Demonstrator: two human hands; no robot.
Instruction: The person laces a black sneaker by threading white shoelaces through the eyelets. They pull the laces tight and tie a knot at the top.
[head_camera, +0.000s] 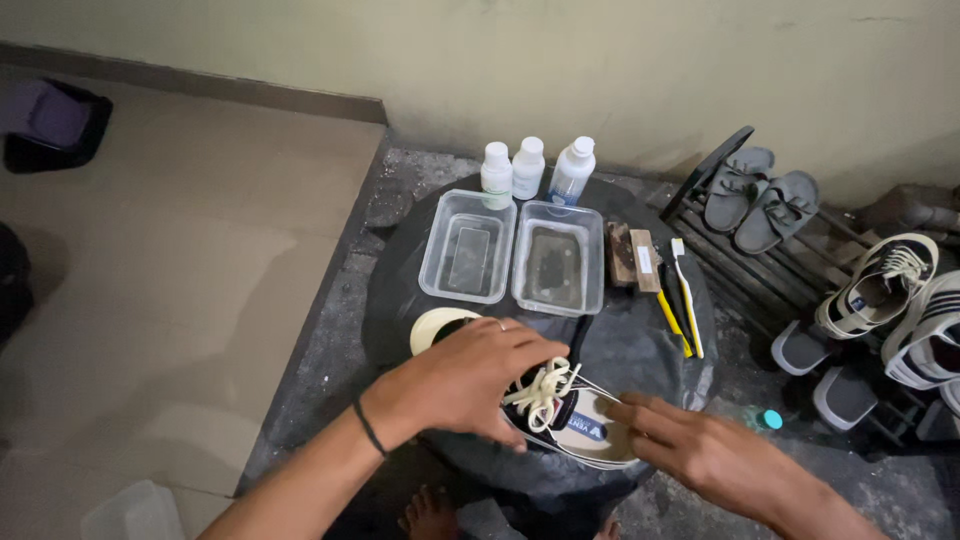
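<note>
Head view: dark sneaker (560, 420) with a cream toe cap sits on the near edge of the round dark table (640, 350), toe pointing left, heel right. Left hand (470, 380) is draped over the front half, palm down, fingers curled around the upper, so it grasps the shoe and pins it. Right hand (690, 445) comes in from the near right, fingers extended onto the heel end and rim of the opening; not closed around anything, just touching. Loose cream laces (540, 392) are bunched between the two hands. My read: unlacing or lace handling. To do it well, keep the left hand's weight on the shoe so it doesn't slide off the table edge, and pull lace slack one eyelet row at a time, not from the bunch. Far side: two clear plastic tubs (512, 252) side by side, three white bottles (535, 168) behind them, wooden brushes (632, 258) and toothbrush-type brushes (682, 305) to the right. Shoe rack (760, 255) with sandals and sneakers sits far right.
</note>
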